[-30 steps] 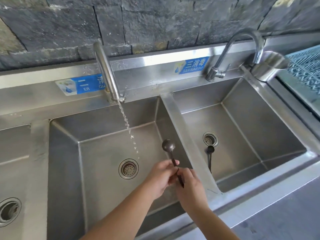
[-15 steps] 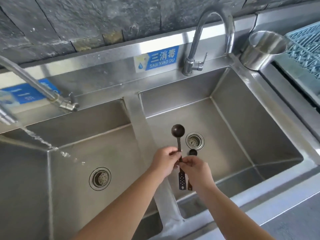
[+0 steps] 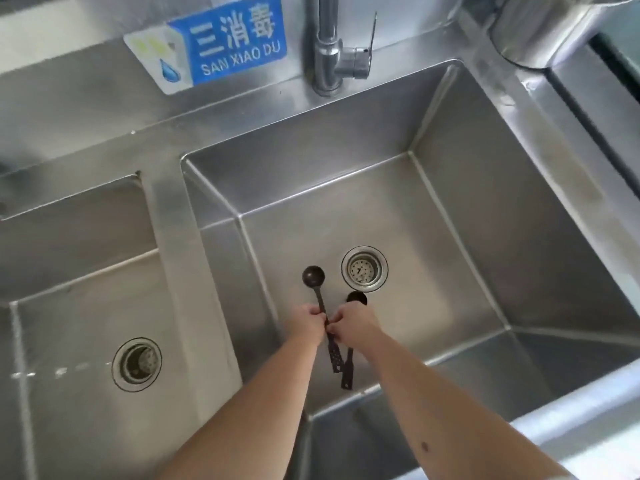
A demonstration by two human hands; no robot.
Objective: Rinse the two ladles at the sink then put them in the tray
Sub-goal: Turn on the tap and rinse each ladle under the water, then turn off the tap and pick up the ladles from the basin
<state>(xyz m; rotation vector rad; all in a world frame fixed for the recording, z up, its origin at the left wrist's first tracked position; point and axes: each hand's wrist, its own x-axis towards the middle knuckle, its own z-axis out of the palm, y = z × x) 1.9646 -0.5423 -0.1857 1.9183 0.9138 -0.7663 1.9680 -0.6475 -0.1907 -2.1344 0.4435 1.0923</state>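
A small dark ladle point(image 3: 313, 276) is held over the right sink basin point(image 3: 450, 216), bowl pointing away from me. My left hand point(image 3: 306, 323) and my right hand point(image 3: 353, 323) both pinch its thin handle at mid-length, fingertips touching. A second dark ladle point(image 3: 356, 297) lies on the basin floor just under my right hand; only its bowl near the drain and its flat handle end show. The tray is outside the view.
The right basin's drain point(image 3: 364, 268) sits just beyond the ladles. A closed tap point(image 3: 327, 46) stands behind this basin, a steel pot point(image 3: 540, 29) at the top right corner. The left basin point(image 3: 79, 323) with its drain point(image 3: 136, 363) is wet.
Both hands carried the ladle from the left basin over the divider to the right basin, above the second ladle. My view swung right and dropped closer; the running tap left the frame.
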